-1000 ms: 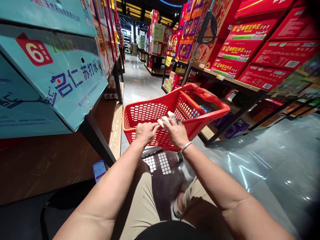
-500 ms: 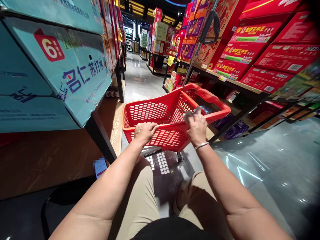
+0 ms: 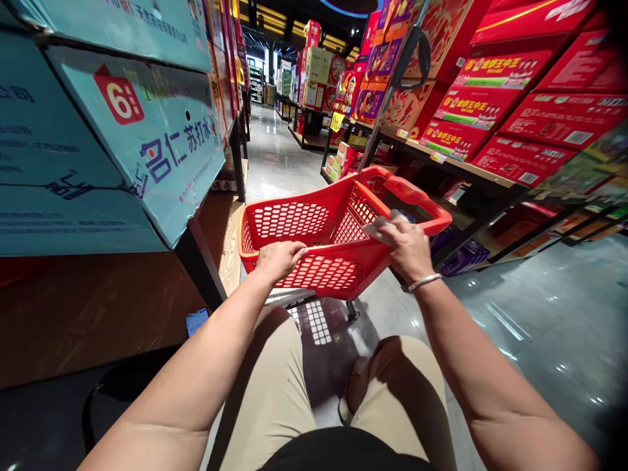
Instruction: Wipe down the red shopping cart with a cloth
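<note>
A red plastic shopping cart (image 3: 314,219) with latticed sides stands crosswise in front of me, its handle (image 3: 417,196) to the right. My left hand (image 3: 282,258) is closed over the near rim of the basket, the fingers curled over its edge. Against the same rim, nearer the handle, my right hand (image 3: 409,245) presses a crumpled greyish cloth (image 3: 377,229). Part of the cloth is hidden under the fingers, and a silver bangle is on that wrist. The basket's visible floor holds nothing that I can make out.
Stacked light-blue cartons (image 3: 181,144) rise at the left on a dark-legged shelf. Red boxes (image 3: 471,104) fill a shelf at the right, close to the cart's handle. A grey tiled aisle (image 3: 272,137) runs ahead between displays. My knees are just below the cart.
My right hand has slid rightward along the rim toward the handle, taking the cloth with it. My left hand stays on the rim, and the cart has barely moved.
</note>
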### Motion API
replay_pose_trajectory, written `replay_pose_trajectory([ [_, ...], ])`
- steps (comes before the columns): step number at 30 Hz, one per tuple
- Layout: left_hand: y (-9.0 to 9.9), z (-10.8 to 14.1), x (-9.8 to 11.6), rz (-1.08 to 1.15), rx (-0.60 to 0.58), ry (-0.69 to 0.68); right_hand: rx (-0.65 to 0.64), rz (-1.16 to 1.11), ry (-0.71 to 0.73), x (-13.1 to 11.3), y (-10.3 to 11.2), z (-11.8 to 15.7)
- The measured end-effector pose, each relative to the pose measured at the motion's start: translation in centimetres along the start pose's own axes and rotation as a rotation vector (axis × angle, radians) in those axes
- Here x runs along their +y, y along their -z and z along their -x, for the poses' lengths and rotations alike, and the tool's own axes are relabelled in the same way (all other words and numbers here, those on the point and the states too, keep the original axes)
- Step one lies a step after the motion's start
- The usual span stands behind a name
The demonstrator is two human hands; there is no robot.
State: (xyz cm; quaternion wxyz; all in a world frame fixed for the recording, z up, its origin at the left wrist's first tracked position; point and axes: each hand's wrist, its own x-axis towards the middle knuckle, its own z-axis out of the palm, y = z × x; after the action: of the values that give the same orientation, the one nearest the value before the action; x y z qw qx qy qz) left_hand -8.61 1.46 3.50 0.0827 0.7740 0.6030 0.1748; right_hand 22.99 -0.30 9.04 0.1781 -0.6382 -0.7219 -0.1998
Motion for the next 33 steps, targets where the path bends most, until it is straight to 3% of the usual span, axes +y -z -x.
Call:
replay_pose_trajectory([
  [3, 0.2, 0.1, 0.1, -0.023, -0.031, 0.0, 0.079, 0.038, -0.19, 2.5, 0.9, -0.4],
  [6, 0.3, 0.3, 0.4, -0.032, -0.062, -0.015, 0.121, 0.015, -0.25, 2.1, 0.2, -0.2],
  [8, 0.3, 0.3, 0.5, -0.021, -0.07, -0.037, 0.114, -0.002, -0.183, -0.1, -1.0, 0.5],
  [13, 0.3, 0.5, 0.6, -0.022, -0.062, -0.051, 0.045, -0.172, 0.099, -8.8, -5.6, 4.2],
  [16, 0.5, 0.7, 0.4, -0.048, -0.081, -0.066, 0.003, -0.257, 0.204, -11.3, -8.2, 5.9],
  [18, 0.6, 0.8, 0.2, -0.042, -0.093, -0.074, -0.006, -0.258, 0.257, -10.5, -9.3, 6.2],
  [21, 0.7, 1.0, -0.2, -0.015, -0.083, -0.074, 0.04, -0.216, 0.251, -6.4, -9.7, 5.8],
  [24, 0.6, 1.0, -0.5, -0.008, -0.077, -0.07, 0.19, -0.175, 0.091, -1.7, -8.9, 5.6],
  [27, 0.6, 0.8, -0.4, -0.014, -0.087, -0.061, 0.311, -0.165, -0.082, 0.6, -8.4, 6.1],
  [30, 0.7, 0.6, -0.1, -0.021, -0.118, -0.055, 0.328, -0.215, -0.227, -1.0, -9.5, 6.9],
  [33, 0.8, 0.4, 0.3, -0.014, -0.135, -0.071, 0.238, -0.338, -0.263, -5.4, -11.3, 7.8],
])
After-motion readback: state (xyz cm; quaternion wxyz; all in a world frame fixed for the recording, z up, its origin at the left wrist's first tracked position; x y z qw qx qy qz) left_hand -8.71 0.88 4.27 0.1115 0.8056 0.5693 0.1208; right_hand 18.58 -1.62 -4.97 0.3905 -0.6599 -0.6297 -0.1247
